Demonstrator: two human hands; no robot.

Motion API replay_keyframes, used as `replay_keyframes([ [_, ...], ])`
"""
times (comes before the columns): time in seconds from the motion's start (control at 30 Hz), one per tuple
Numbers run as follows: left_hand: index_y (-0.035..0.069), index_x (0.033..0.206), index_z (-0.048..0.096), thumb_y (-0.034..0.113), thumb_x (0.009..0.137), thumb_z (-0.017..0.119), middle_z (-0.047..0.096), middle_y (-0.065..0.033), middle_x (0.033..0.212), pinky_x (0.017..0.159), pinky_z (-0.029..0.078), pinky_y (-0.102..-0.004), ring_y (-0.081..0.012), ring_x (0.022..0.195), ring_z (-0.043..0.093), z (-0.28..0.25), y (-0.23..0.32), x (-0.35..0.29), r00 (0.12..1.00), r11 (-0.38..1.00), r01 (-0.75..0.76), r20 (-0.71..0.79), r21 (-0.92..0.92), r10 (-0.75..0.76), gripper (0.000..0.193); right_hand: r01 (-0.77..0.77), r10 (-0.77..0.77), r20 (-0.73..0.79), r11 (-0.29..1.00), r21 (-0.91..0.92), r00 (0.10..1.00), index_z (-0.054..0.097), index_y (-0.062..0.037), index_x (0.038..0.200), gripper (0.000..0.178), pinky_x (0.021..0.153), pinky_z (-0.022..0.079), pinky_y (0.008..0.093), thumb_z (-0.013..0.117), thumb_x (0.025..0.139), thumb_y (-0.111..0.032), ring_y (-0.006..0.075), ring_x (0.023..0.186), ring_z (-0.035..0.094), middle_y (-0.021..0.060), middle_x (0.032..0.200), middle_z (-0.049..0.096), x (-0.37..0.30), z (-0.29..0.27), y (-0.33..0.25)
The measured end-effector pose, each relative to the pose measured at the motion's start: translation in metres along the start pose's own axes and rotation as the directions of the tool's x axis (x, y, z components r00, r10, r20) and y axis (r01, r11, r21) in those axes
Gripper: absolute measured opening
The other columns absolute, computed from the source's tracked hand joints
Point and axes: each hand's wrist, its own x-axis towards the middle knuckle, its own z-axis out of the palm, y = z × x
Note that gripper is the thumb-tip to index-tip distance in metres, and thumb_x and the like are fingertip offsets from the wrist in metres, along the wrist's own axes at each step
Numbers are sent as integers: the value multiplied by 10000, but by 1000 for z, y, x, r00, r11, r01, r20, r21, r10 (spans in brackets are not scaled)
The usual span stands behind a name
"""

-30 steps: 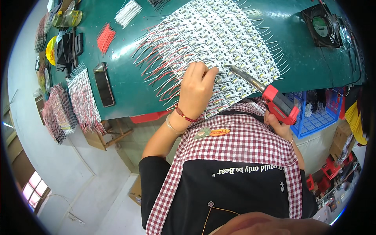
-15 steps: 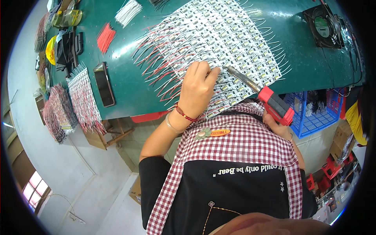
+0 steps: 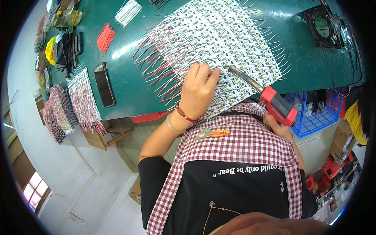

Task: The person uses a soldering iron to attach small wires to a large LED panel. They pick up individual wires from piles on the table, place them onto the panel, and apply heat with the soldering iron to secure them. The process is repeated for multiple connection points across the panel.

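Observation:
A large panel of small white circuit boards, with red and white wires fringing its left side and white ones its right, lies on the green table. Over its lower middle is my left hand, fingertips pinched together against the boards; what they hold is hidden. My right hand grips a soldering gun with a red and black handle from below. Its metal barrel slants up and left, the tip at the boards just right of my left fingertips.
A bundle of red wires, a bundle of white wires and a phone lie to the left. Wired board panels hang over the left table edge. A black fan stands at right, above a blue crate.
My right hand and the soldering gun have shifted slightly right, the tip still close to the boards. My left hand has moved a touch lower, its fingers still pinched.

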Motion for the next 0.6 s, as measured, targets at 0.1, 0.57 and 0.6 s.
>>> replay_keyframes([
  [0.1, 24, 904, 647, -86, 640, 595, 426, -62, 711, 605, 415, -324, -210, 675, 464, -1, 0, 2, 1000, 1000, -3, 5, 9, 3, 291, 25, -25, -6, 1000, -2, 1000, 636, -35, 865, 82, 581, 462, 294, 658, 805, -87, 163, 649, 605, 48, 764, 635, 2, 2, 1],
  [0.57, 3, 915, 642, -42, 652, 585, 414, -71, 715, 619, 410, -329, -218, 676, 452, -4, 4, 5, 998, 997, -43, 40, 63, 41, 273, 3, -3, 1, 996, 89, 1000, 643, -17, 868, 94, 593, 477, 297, 657, 807, -87, 168, 641, 613, 63, 753, 643, 0, 1, 2],
  [0.6, 7, 912, 643, -38, 655, 586, 414, -69, 714, 623, 408, -331, -218, 677, 455, -4, 4, 6, 998, 997, -41, 40, 61, 39, 267, -2, 2, 5, 995, 98, 1000, 643, -14, 869, 94, 594, 478, 297, 656, 807, -84, 167, 645, 615, 66, 758, 645, 0, 1, 1],
])
